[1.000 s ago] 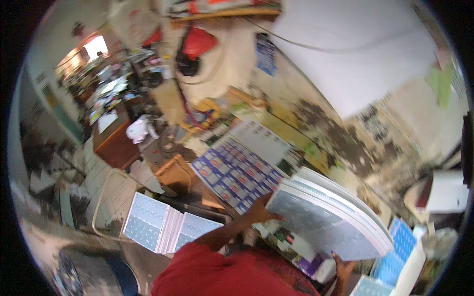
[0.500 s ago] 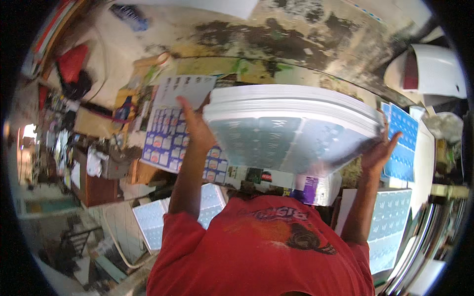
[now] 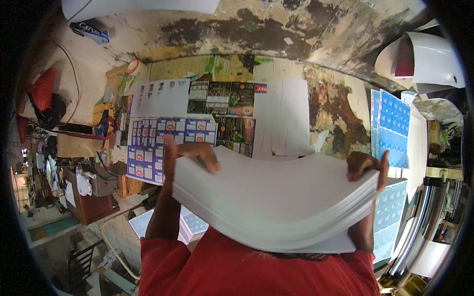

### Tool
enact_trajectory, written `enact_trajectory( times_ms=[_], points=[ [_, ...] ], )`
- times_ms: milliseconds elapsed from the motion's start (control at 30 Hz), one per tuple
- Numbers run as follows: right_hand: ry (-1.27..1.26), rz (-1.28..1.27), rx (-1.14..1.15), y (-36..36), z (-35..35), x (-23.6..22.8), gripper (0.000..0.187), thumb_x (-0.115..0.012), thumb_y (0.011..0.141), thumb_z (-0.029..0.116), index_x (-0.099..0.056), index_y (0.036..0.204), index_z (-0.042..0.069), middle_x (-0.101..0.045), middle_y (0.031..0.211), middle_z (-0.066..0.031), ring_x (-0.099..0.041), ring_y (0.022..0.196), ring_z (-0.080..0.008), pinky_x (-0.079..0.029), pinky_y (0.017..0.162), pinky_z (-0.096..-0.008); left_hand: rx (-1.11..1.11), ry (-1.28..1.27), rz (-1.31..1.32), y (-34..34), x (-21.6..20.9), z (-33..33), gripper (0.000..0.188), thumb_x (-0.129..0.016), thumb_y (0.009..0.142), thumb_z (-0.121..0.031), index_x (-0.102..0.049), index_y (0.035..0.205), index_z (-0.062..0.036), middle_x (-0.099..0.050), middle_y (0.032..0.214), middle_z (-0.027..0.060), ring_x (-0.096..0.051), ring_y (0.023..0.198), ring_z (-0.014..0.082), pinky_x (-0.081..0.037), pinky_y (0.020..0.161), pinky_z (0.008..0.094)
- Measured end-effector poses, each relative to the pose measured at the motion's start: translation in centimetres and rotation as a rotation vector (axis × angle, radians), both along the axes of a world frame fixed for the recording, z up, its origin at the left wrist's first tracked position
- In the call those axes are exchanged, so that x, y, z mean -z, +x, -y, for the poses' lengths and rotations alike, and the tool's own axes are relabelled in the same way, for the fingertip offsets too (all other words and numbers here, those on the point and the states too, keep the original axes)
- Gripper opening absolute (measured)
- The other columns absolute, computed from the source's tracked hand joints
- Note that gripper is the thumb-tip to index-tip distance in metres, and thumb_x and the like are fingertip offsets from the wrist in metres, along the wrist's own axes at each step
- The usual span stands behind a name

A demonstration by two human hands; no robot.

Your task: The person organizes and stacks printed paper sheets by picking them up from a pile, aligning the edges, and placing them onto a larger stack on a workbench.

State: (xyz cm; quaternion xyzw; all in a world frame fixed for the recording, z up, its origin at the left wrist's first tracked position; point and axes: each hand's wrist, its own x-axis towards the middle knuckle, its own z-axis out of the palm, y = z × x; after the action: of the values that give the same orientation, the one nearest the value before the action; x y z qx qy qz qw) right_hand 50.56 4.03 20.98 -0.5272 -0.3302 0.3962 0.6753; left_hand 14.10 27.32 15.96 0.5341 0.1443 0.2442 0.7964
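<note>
Red shirt (image 3: 247, 274), short sleeves (image 3: 160, 254); dark chest print (image 3: 310, 257), partly hidden.

Both hands are occupied. The left hand (image 3: 195, 152) grips the left end of a thick stack of white paper (image 3: 271, 197); the right hand (image 3: 369, 166) grips the right end. The stack is bowed — middle sagging, ends raised — in front of a red shirt (image 3: 256, 276). Beyond the left hand lies a purple-and-white printed sheet (image 3: 197, 129); near the right, blue printed sheets (image 3: 393, 128). The wall (image 3: 281, 29) above bears dark stains.
</note>
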Motion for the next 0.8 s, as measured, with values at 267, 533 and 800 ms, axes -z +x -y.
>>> enact_trajectory(
  times_ms=[267,533,800],
  points=[
    [-0.183,-0.092,0.203,-0.9,-3.8,-0.2,0.064,-0.036,0.100,0.056,-0.062,0.079,0.001,-0.051,0.051,-0.0101,-0.048,0.045,-0.0198,-0.041,0.051,-0.0297,-0.278,-0.156,-0.185,1.1,-2.6,1.4,0.094,-0.009,0.096,-0.074,-0.055,0.053,-0.0043,-0.052,0.052,0.0080,-0.049,0.049,0.0165,-0.041,0.052,0.0271],
    [-0.120,-0.287,0.272,-1.4,2.1,-1.2,0.062,-0.037,0.101,0.047,-0.049,0.055,0.008,-0.051,0.056,-0.0108,-0.047,0.053,-0.0210,-0.041,0.060,-0.0315,-0.585,-0.234,-0.190,-3.0,-3.7,5.0,0.094,-0.009,0.094,-0.077,-0.057,0.059,-0.0048,-0.055,0.058,0.0070,-0.051,0.052,0.0159,-0.043,0.056,0.0262],
    [-0.121,-0.284,0.149,2.1,9.1,1.4,0.057,-0.033,0.101,0.055,-0.058,0.096,0.005,-0.062,0.098,-0.0197,-0.056,0.090,-0.0267,-0.044,0.088,-0.0396,-0.392,-0.133,-0.003,-8.9,3.1,4.2,0.098,-0.008,0.093,-0.078,-0.050,0.135,0.0012,-0.059,0.126,0.0156,-0.050,0.123,0.0243,-0.027,0.112,0.0377]
  ],
)
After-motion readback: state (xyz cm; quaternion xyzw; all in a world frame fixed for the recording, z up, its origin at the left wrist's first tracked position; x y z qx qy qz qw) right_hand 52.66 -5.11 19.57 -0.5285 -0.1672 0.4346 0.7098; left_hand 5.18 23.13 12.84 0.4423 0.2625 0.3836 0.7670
